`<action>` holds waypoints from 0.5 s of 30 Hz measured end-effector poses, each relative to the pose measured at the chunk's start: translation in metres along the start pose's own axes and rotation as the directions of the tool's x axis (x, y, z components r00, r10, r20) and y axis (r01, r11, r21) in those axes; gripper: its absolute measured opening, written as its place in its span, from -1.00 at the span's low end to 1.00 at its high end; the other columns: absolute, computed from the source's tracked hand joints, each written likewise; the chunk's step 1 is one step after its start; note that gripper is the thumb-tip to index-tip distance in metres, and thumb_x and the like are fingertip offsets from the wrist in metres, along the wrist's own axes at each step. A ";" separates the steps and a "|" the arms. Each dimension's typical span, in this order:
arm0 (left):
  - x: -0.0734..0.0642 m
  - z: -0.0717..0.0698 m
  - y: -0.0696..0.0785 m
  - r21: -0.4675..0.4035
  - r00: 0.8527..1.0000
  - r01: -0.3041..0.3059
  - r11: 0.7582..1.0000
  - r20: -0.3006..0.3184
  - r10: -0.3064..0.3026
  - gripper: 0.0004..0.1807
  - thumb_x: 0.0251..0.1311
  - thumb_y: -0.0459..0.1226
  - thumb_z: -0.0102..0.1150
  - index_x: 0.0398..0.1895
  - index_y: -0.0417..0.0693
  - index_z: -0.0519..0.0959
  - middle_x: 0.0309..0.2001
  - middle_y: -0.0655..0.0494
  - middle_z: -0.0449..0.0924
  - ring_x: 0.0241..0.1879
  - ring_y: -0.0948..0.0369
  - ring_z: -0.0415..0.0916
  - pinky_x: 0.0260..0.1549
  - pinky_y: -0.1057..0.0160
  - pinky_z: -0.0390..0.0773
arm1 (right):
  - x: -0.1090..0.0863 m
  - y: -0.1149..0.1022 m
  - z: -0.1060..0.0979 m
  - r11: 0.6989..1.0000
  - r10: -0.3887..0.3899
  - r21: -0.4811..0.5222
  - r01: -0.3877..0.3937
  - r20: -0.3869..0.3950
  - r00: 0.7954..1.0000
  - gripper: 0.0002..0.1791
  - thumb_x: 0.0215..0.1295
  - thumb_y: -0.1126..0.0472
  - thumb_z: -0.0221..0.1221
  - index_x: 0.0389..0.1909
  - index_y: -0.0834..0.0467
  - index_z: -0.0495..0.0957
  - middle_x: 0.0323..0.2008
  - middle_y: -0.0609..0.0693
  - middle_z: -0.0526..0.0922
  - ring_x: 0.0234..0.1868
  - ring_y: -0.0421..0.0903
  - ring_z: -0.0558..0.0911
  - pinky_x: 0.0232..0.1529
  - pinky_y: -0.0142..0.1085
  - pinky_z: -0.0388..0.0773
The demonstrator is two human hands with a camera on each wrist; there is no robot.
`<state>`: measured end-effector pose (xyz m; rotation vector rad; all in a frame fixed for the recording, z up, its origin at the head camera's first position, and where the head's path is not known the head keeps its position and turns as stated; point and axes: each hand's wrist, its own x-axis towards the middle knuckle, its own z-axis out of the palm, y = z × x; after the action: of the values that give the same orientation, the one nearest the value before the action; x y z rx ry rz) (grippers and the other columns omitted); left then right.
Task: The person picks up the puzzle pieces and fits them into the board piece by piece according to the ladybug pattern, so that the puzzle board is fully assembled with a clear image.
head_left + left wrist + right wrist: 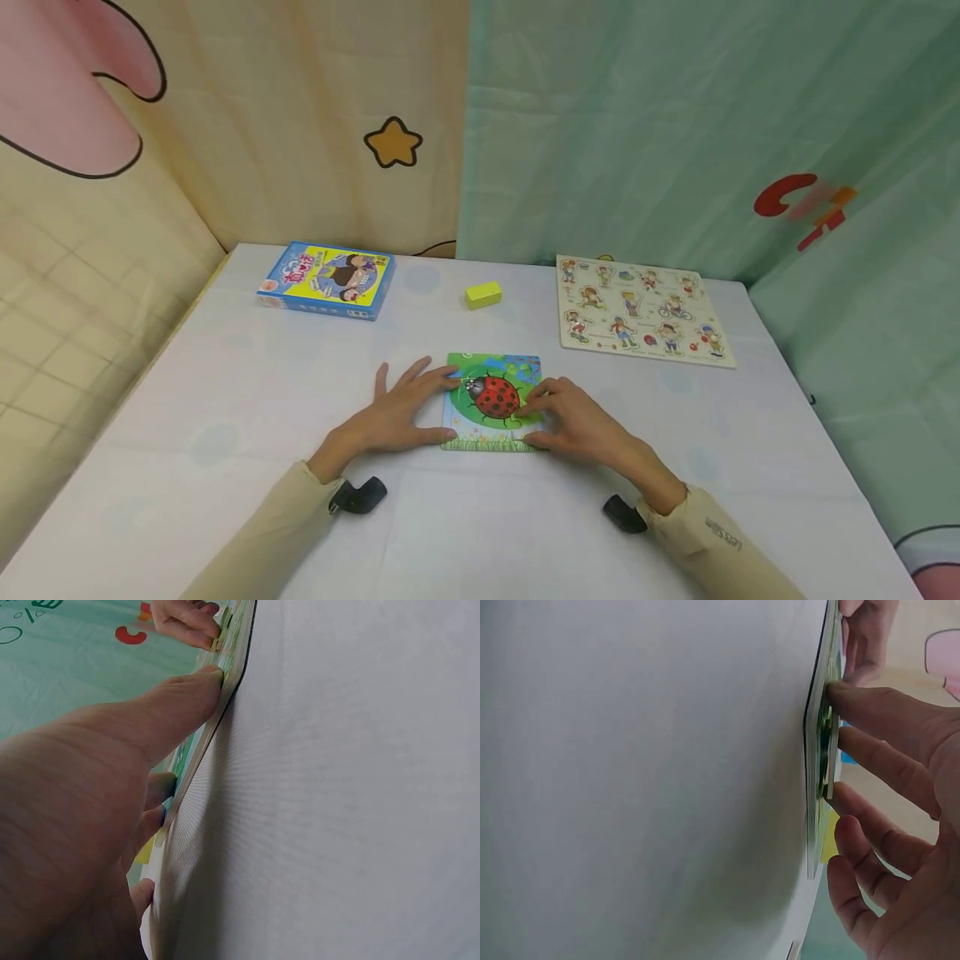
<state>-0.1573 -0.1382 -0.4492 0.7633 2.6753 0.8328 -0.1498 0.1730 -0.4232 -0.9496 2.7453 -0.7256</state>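
A square ladybug jigsaw puzzle (pixel 495 396) lies on the table between the two hands, its red spotted beetle in the middle. My left hand (pixel 397 417) rests at the puzzle's left side, fingers spread. In the left wrist view its thumb (pixel 187 701) presses on the edge. At the lower right of the picture, my right hand (pixel 581 421) holds a puzzle piece (pixel 834 754) between thumb and fingers. That piece sits slightly raised above the board in the right wrist view. Part of the picture is hidden under the right fingers.
A blue and yellow box (pixel 326 281) lies at the back left of the white-covered table (pixel 480 525). Behind the puzzle is a small yellow block (pixel 483 295). A board with cartoon figures (pixel 641 312) lies at the back right. Curtains (pixel 637 125) hang behind the table.
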 end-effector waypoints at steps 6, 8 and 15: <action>0.002 -0.001 0.000 0.007 1.000 -0.010 1.000 -0.005 0.010 -0.23 0.17 0.17 0.31 0.43 0.22 0.35 0.59 0.22 0.07 0.61 -0.07 -0.30 0.32 -0.48 -0.59 | 0.000 -0.003 0.001 1.000 0.023 -0.011 -0.023 -0.003 1.000 -0.69 0.12 0.10 0.46 -0.09 0.06 0.77 -0.10 -0.10 0.60 0.01 -0.08 0.54 0.07 -0.09 0.52; 0.002 -0.001 0.000 0.012 1.000 -0.011 1.000 -0.005 0.011 -0.23 0.17 0.17 0.31 0.43 0.22 0.35 0.59 0.22 0.06 0.62 -0.07 -0.30 0.33 -0.47 -0.59 | 0.000 -0.003 0.001 1.000 0.027 -0.008 -0.027 -0.002 1.000 -0.69 0.12 0.11 0.46 -0.10 0.07 0.77 -0.09 -0.10 0.59 0.00 -0.08 0.54 0.07 -0.10 0.52; 0.000 0.000 -0.001 0.011 1.000 -0.007 1.000 0.001 0.007 -0.22 0.16 0.18 0.31 0.43 0.23 0.35 0.59 0.23 0.06 0.62 -0.07 -0.30 0.32 -0.47 -0.59 | -0.002 -0.003 0.003 0.999 -0.015 -0.030 0.015 -0.007 1.000 -0.72 0.14 0.14 0.45 -0.12 0.11 0.78 -0.01 -0.02 0.59 0.04 -0.01 0.52 0.09 -0.05 0.53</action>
<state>-0.1579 -0.1389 -0.4494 0.7758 2.6805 0.8197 -0.1458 0.1705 -0.4244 -0.9760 2.7655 -0.6936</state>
